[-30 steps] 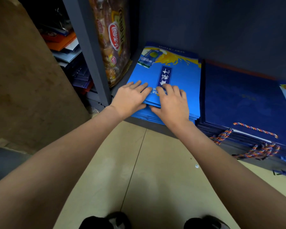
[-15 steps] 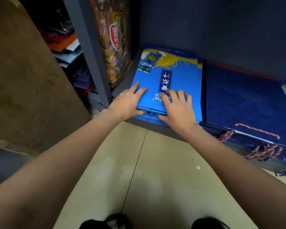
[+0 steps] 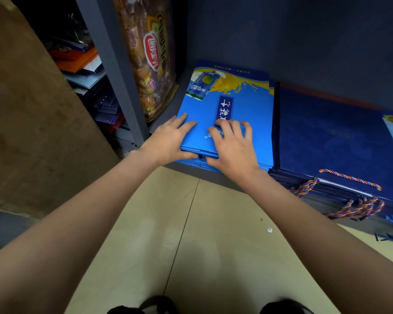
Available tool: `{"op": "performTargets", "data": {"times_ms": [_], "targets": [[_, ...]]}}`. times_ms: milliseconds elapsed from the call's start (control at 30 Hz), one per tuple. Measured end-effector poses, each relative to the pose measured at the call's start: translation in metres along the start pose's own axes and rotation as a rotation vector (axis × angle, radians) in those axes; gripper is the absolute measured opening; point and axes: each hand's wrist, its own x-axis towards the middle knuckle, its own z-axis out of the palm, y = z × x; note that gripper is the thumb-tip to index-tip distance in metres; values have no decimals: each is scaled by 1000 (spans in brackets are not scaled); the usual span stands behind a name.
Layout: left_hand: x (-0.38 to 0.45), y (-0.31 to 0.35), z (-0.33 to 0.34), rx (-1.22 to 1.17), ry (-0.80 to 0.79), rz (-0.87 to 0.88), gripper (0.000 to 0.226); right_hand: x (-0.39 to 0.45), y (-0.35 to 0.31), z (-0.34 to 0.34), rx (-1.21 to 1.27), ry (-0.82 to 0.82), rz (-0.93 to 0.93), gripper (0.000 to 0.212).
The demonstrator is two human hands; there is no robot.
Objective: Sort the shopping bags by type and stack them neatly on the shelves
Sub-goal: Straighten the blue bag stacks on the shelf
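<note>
Two hands, left hand point(image 3: 168, 138) and right hand point(image 3: 233, 147), fingers spread flat, press glossy light-blue paper bags point(image 3: 243, 114), frame centre; matte navy rope-handled bags point(image 3: 331, 137) stacked beside.

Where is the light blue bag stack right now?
In the head view, the light blue bag stack lies on the bottom shelf, left of the dark blue bags, under both hands.

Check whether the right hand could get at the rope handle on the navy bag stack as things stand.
Probably yes: the rope handle lies exposed on the navy stack, just beside the right hand, nothing between.
</note>
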Motion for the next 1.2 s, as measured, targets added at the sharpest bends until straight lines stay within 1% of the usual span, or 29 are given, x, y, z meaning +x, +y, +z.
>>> {"op": "performTargets", "data": {"times_ms": [67, 133, 200, 233, 267, 367, 400, 467, 500, 633, 733, 800, 867, 900, 1000, 1100, 1200], "targets": [[2, 3, 3, 110, 5, -6, 93, -2, 0, 1, -42, 39, -12, 68], [3, 10, 6, 229, 71, 29, 89, -4, 0, 0, -42, 56, -26, 67], [4, 17, 8, 279, 153, 107, 80, -5, 2, -1, -35, 39, -31, 66], [5, 19, 9, 271, 186, 129, 77, -5, 3, -3, -23, 19, -39, 68], [5, 20, 10, 256, 185, 130, 75, -6, 7, -5, -2, -13, -53, 69], [6, 21, 12, 224, 123, 106, 74, -10, 18, -11, 154, -174, -77, 77], [6, 21, 10, 220, 119, 107, 74, -11, 20, -13, 193, -203, -75, 79], [7, 19, 7, 209, 125, 113, 75, -12, 16, -12, 202, -175, -61, 83], [8, 19, 6, 203, 124, 114, 75, -11, 12, -11, 203, -147, -43, 81], [11, 11, 3, 155, 98, 122, 75, -1, -1, -2, 120, -16, 19, 63], [12, 2, 3, 16, 73, 145, 76, -2, -5, 6, 21, 86, 38, 59], [8, 2, 6, -68, 27, 125, 79, -5, -9, 10, -26, 81, 34, 61], [2, 10, 13, -47, -13, 65, 83, -8, -11, 11, -52, 57, 22, 64], [0, 13, 16, -8, -6, 38, 84, -8, -11, 10, -63, 46, 12, 65], [1, 19, 17, 60, 77, 18, 80, -9, -1, 7, -80, 63, -25, 66], [3, 20, 14, 98, 119, 36, 73, -10, 14, 4, -55, 56, -47, 68], [0, 24, 21, 176, 168, 39, 70, -13, 24, -1, 65, -53, -61, 74]]}}
